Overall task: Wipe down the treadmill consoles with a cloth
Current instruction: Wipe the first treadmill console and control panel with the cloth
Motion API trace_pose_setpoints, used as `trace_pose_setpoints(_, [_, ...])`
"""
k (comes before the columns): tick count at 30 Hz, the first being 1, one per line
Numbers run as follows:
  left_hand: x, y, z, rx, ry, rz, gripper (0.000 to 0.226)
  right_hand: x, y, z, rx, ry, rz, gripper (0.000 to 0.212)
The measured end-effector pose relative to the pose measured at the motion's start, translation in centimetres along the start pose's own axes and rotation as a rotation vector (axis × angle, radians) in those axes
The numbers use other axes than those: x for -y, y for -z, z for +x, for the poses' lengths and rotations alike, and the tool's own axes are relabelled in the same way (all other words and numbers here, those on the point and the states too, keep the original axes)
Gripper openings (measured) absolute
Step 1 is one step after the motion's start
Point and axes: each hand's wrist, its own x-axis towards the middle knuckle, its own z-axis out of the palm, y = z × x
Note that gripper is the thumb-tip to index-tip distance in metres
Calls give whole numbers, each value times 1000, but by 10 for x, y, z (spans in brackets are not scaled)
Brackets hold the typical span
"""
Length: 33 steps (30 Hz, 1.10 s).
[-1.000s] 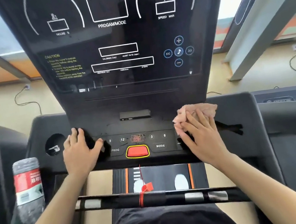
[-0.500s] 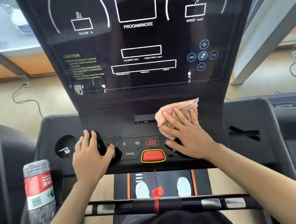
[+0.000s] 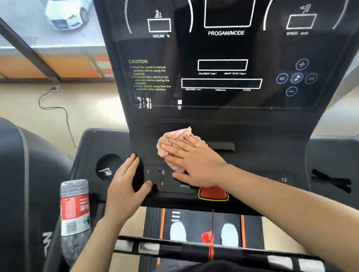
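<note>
Two bare forearms are reaching forward over a black handlebar with silver grip patches (image 3: pixel 214 250), which is crossing nearest the camera. Just beyond it, the left hand (image 3: pixel 125 185) is resting with fingers spread and released on the left part of the black plastic button panel of the treadmill console (image 3: pixel 259 161), gripping nothing. The right hand (image 3: pixel 197 160) is lying flat, fingers extended, pressing a crumpled pale pink cloth (image 3: pixel 171 140) against the panel's middle, just below the display's bottom edge. It looks soft, light and limp, so it is likely bunching under the palm; pinning it flat with the whole hand seems better than pinching a corner. A red oval button (image 3: pixel 213 195) is sitting at the panel's near edge. By the console's left side a clear plastic bottle with a red label (image 3: pixel 75 215) is standing; its writing is too blurred to read. Farther up, the glossy black display (image 3: pixel 229 42) is showing "CAUTION", "INCLINE", "PROGAM/MODE" and "STEPS".
</note>
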Motion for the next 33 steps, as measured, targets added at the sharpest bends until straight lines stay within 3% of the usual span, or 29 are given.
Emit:
trace_pose_setpoints(4, [16,2,-15,-60,1,-55,71,23,2,35,46,43,65,64])
trace_pose_setpoints(11, [26,-2,-44,-406,57,-154,50,64,7,78,76,145,239,56])
trace_pose_setpoints(15, [25,-4,-41,-414,-99,-88,45,58,11,45,-197,193,356,44])
trace_pose_setpoints(19, [19,-9,-19,-345,-302,71,39,43,6,-23,-363,-60,340,33])
trace_pose_setpoints(24, [11,-12,35,-115,-460,316,48,32,-14,-92,-391,-413,228,47])
trace_pose_setpoints(29, [23,-17,45,5,-471,507,56,30,-32,-133,-220,-705,131,76])
trace_pose_setpoints(33, [23,-21,26,43,-419,503,62,29,-36,-141,-157,-738,103,84])
